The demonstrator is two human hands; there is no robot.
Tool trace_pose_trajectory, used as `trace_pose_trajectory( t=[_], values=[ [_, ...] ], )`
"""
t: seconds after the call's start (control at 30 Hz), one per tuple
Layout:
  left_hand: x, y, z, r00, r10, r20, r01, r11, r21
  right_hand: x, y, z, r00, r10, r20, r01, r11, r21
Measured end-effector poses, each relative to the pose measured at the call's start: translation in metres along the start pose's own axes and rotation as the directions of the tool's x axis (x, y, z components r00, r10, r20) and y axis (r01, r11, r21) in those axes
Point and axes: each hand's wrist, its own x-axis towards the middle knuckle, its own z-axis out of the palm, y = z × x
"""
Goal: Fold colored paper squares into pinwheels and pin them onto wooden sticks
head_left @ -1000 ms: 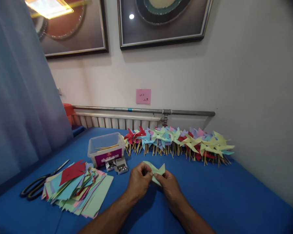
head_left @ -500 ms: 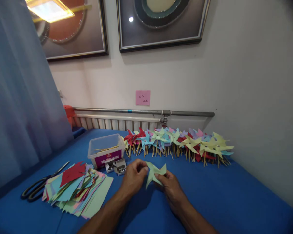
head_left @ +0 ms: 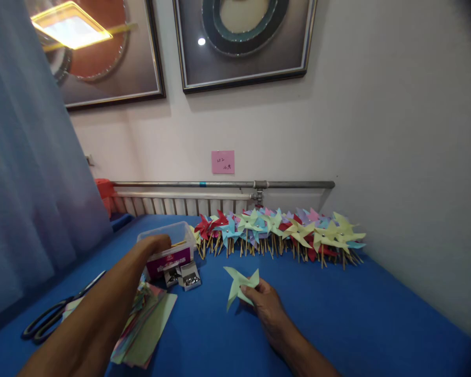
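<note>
My right hand (head_left: 264, 300) pinches a pale green folded paper pinwheel (head_left: 239, 283) just above the blue table (head_left: 337, 314). My left hand (head_left: 156, 244) reaches over the rim of a clear plastic box (head_left: 168, 248) with a purple label; thin wooden sticks lie inside. Whether its fingers grip anything is hidden by the back of the hand. Two small open boxes of metal pins (head_left: 184, 276) sit right in front of the box.
A long row of finished paper pinwheels on sticks (head_left: 278, 233) lies along the wall. A stack of coloured paper squares (head_left: 147, 324) and black scissors (head_left: 55, 314) lie at left, partly under my left forearm. A curtain hangs at left; a radiator and pipe run behind.
My left hand has let go of the green pinwheel and moved left and back to the plastic box. The right hand keeps hold of the pinwheel. The view shifted slightly right.
</note>
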Motion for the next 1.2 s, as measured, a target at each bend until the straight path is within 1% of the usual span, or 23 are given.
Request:
trace_pose_trajectory(
  t=[0.03, 0.07, 0.1, 0.13, 0.17, 0.23, 0.3, 0.37, 0.4, 0.43, 0.47, 0.5, 0.53, 0.57, 0.6, 0.63, 0.7, 0.73, 0.8, 0.9, 1.0, 1.1, 1.2],
  values=[
    [-0.001, -0.002, 0.002, 0.988, -0.083, 0.129, 0.074, 0.995, 0.068, 0.001, 0.001, 0.000, 1.000, 0.002, 0.000, -0.002, 1.000, 0.003],
    [-0.002, -0.004, 0.004, 0.955, -0.161, 0.250, 0.125, 0.980, 0.152, 0.001, 0.001, -0.001, 1.000, 0.004, -0.004, -0.004, 1.000, 0.006],
    [-0.003, -0.005, 0.004, 0.921, -0.212, 0.328, 0.138, 0.962, 0.235, 0.001, 0.001, -0.001, 1.000, 0.006, -0.008, -0.006, 1.000, 0.008],
    [-0.002, -0.006, 0.004, 0.909, -0.224, 0.352, 0.117, 0.947, 0.300, 0.001, 0.001, -0.001, 1.000, 0.008, -0.012, -0.008, 1.000, 0.008],
    [-0.002, -0.005, 0.002, 0.925, -0.196, 0.325, 0.079, 0.937, 0.340, 0.001, 0.001, 0.000, 1.000, 0.012, -0.016, -0.012, 1.000, 0.010],
    [-0.001, -0.002, -0.005, 0.971, -0.109, 0.215, 0.016, 0.920, 0.392, 0.000, -0.001, 0.000, 0.999, 0.016, -0.028, -0.015, 1.000, 0.017],
    [-0.003, 0.005, -0.013, 0.994, -0.052, 0.098, 0.006, 0.909, 0.417, -0.001, -0.003, 0.001, 0.999, 0.018, -0.041, -0.017, 1.000, 0.026],
    [-0.014, 0.017, -0.015, 0.999, 0.037, -0.014, -0.030, 0.931, 0.364, -0.002, -0.005, 0.002, 0.999, 0.021, -0.045, -0.019, 0.999, 0.042],
    [-0.022, 0.023, -0.012, 0.987, 0.120, -0.107, -0.088, 0.959, 0.270, -0.003, -0.007, 0.002, 0.999, 0.025, -0.045, -0.023, 0.998, 0.051],
    [-0.032, 0.031, -0.005, 0.973, 0.189, -0.130, -0.173, 0.977, 0.120, -0.003, -0.008, 0.002, 0.999, 0.031, -0.044, -0.029, 0.998, 0.061],
    [-0.043, 0.038, 0.005, 0.966, 0.237, -0.106, -0.245, 0.967, -0.069, -0.004, -0.010, 0.002, 0.998, 0.037, -0.047, -0.034, 0.997, 0.073],
    [-0.054, 0.045, 0.019, 0.968, 0.246, -0.053, -0.251, 0.932, -0.261, -0.004, -0.011, 0.001, 0.998, 0.041, -0.048, -0.037, 0.996, 0.086],
    [-0.064, 0.051, 0.035, 0.972, 0.235, 0.017, -0.205, 0.875, -0.438, -0.004, -0.013, 0.000, 0.998, 0.044, -0.049, -0.039, 0.994, 0.099],
    [-0.073, 0.056, 0.053, 0.969, 0.234, 0.081, -0.149, 0.812, -0.565, -0.005, -0.015, -0.001, 0.998, 0.046, -0.050, -0.040, 0.993, 0.110],
    [-0.081, 0.060, 0.071, 0.971, 0.215, 0.101, -0.103, 0.764, -0.637, -0.005, -0.017, -0.002, 0.998, 0.049, -0.050, -0.043, 0.992, 0.120],
    [-0.088, 0.062, 0.088, 0.976, 0.187, 0.110, -0.067, 0.739, -0.671, -0.004, -0.018, -0.003, 0.997, 0.052, -0.055, -0.044, 0.991, 0.127],
    [-0.097, 0.063, 0.115, 0.979, 0.159, 0.127, -0.035, 0.743, -0.668, -0.003, -0.020, -0.005, 0.995, 0.062, -0.076, -0.051, 0.989, 0.140],
    [-0.100, 0.062, 0.125, 0.976, 0.165, 0.144, -0.031, 0.754, -0.657, -0.002, -0.020, -0.005, 0.993, 0.069, -0.092, -0.055, 0.987, 0.148],
    [-0.104, 0.060, 0.138, 0.964, 0.175, 0.199, -0.012, 0.779, -0.627, 0.000, -0.019, -0.006, 0.989, 0.090, -0.119, -0.070, 0.984, 0.163],
    [-0.110, 0.058, 0.147, 0.938, 0.190, 0.290, 0.019, 0.808, -0.589, 0.003, -0.017, -0.006, 0.986, 0.107, -0.127, -0.085, 0.982, 0.171],
    [-0.116, 0.060, 0.149, 0.906, 0.241, 0.348, 0.005, 0.817, -0.577, 0.005, -0.016, -0.007, 0.988, 0.103, -0.114, -0.082, 0.982, 0.171],
    [-0.123, 0.064, 0.146, 0.881, 0.302, 0.364, -0.054, 0.829, -0.557, 0.006, -0.014, -0.009, 0.988, 0.098, -0.116, -0.078, 0.983, 0.166],
    [-0.128, 0.066, 0.141, 0.878, 0.335, 0.342, -0.121, 0.846, -0.519, 0.006, -0.013, -0.010, 0.990, 0.092, -0.110, -0.074, 0.984, 0.160]
  ],
)
